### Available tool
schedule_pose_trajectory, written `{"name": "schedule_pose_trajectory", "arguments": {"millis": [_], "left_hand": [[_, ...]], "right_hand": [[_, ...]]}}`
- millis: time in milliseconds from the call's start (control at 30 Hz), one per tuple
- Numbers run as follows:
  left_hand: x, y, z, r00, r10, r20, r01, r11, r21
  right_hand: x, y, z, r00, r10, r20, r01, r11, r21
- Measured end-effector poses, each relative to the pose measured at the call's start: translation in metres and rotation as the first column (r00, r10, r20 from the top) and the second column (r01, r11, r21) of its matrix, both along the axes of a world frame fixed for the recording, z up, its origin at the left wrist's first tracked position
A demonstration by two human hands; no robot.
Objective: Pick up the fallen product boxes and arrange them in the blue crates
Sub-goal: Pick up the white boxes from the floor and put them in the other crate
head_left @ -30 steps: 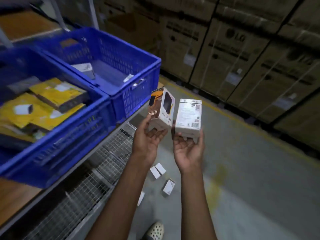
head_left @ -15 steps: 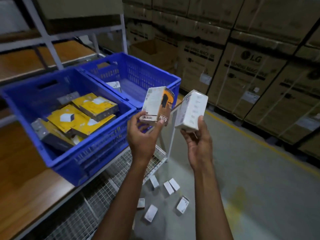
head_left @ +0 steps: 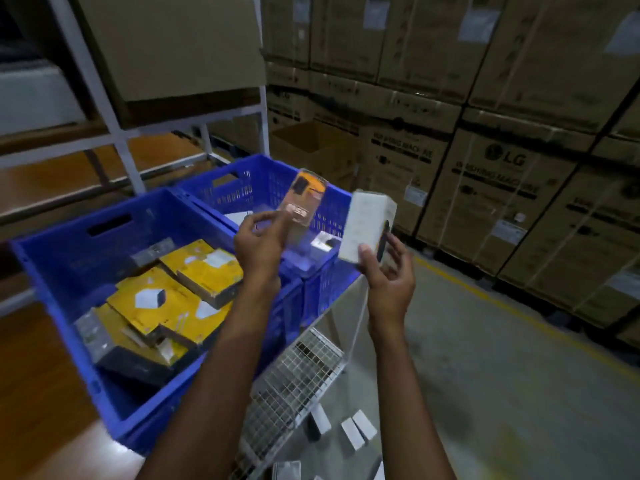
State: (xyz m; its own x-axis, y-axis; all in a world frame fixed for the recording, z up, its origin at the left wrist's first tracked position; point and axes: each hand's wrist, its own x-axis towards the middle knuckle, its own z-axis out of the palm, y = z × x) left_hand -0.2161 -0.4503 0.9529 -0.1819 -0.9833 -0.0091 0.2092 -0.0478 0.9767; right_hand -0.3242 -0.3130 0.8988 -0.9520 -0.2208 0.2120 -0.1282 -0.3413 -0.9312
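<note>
Hard to make out: the orange box [head_left: 304, 199] is smeared by motion and its print is unreadable. My left hand [head_left: 261, 242] has curled fingers at the box's lower left edge, but I cannot tell whether it grasps the box or merely sits beside it. That box and both hands hide part of the far crate's bottom. Floor boxes [head_left: 358, 427] lie scattered below my forearms, and those at the bottom edge are cut off.

Containers: two blue crates stand side by side on the wooden shelf [head_left: 34, 393]. The near crate [head_left: 69, 251] holds yellow boxes [head_left: 204, 268] piled loosely at mixed angles, with grey boxes [head_left: 91, 332] at the left and rear of the pile. The far crate [head_left: 263, 168] shows one small white pack [head_left: 323, 242] near its right wall. A pale item lies farther left in it, too blurred to identify.

Task items: the orange box stands roughly upright above the far crate, just beyond my left fingertips. My right hand [head_left: 389, 271] grasps the white box [head_left: 369, 226], thumb on its broad face and fingers along its dark side. It is held tilted at the far crate's right corner. The two boxes are near each other but apart. Stacked cartons [head_left: 502, 188] fill the background.
</note>
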Motion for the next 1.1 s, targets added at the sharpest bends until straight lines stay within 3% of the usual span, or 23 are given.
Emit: {"name": "schedule_pose_trajectory", "arguments": {"millis": [33,100,167,233,567,767,933,1100], "left_hand": [[-0.002,-0.018,0.007,0.984,-0.118,-0.135,0.151,0.952,0.267],[-0.002,-0.050,0.015,0.909,-0.235,-0.344,0.390,0.769,0.506],[-0.002,-0.071,0.015,0.859,-0.223,-0.461,0.479,0.667,0.570],[-0.004,-0.087,0.010,0.850,-0.206,-0.485,0.492,0.638,0.592],[-0.026,-0.155,-0.005,0.898,-0.297,-0.323,0.435,0.699,0.567],[-0.048,-0.171,-0.013,0.891,-0.325,-0.316,0.453,0.659,0.600],[-0.062,-0.169,-0.022,0.903,-0.366,-0.226,0.426,0.683,0.593],[-0.073,-0.171,-0.032,0.903,-0.425,-0.065,0.393,0.754,0.526]], "right_hand": [[-0.002,-0.012,0.008,0.958,0.140,0.251,-0.094,0.978,-0.185],[-0.010,-0.033,0.018,0.780,0.384,0.494,-0.168,0.889,-0.426],[-0.013,-0.050,0.023,0.716,0.447,0.537,-0.181,0.861,-0.475],[-0.013,-0.069,0.023,0.713,0.448,0.539,-0.185,0.862,-0.471],[-0.023,-0.149,0.018,0.724,0.417,0.550,-0.261,0.903,-0.341],[-0.029,-0.191,0.021,0.691,0.375,0.618,-0.230,0.924,-0.305],[-0.040,-0.214,-0.001,0.719,0.179,0.671,-0.194,0.979,-0.053],[-0.048,-0.221,-0.017,0.732,0.149,0.664,-0.187,0.982,-0.013]]}}
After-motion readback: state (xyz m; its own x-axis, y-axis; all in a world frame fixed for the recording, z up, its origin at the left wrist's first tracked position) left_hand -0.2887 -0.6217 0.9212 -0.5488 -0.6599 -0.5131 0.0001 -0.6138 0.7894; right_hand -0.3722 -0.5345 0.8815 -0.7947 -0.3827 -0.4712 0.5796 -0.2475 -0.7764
